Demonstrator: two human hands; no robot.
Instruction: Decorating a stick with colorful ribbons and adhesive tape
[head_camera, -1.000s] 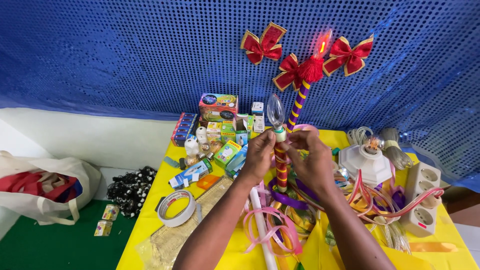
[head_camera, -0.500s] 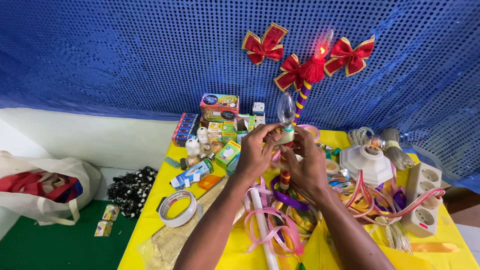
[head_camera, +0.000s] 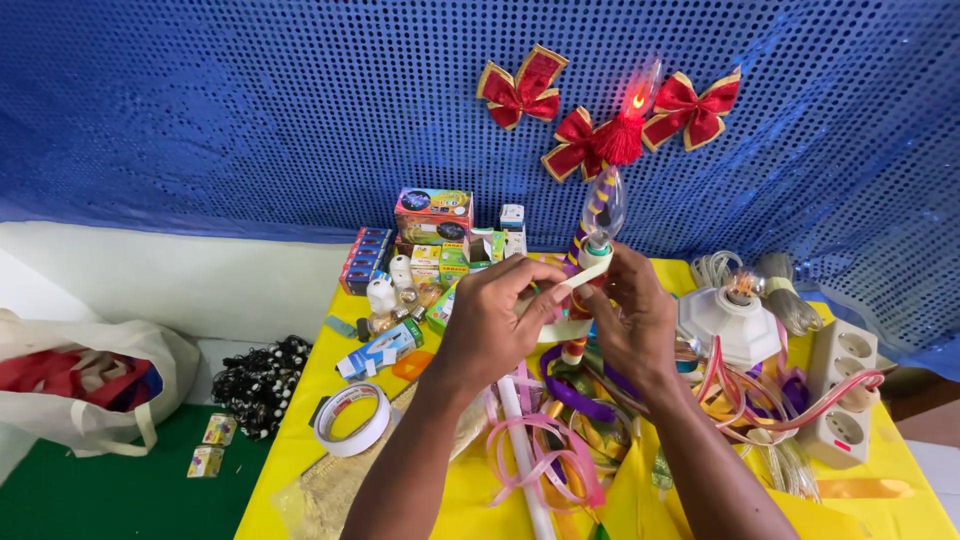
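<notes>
Whole back wall is covered by a blue sequin curtain (head_camera: 250, 110) that catches the light in tiny dots, with three red and gold bows (head_camera: 522, 86) pinned up on it. Below the curtain there's a plain white wall strip (head_camera: 180, 275), and the floor on the left is a green mat (head_camera: 90, 495). The worktop (head_camera: 300, 400) has a bright yellow cover, everything evenly lit, kinda like daylight.

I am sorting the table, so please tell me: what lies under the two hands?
Under the left hand and right hand lie tangled coloured ribbons on the yellow table. Anything directly beneath the palms is covered.
</notes>
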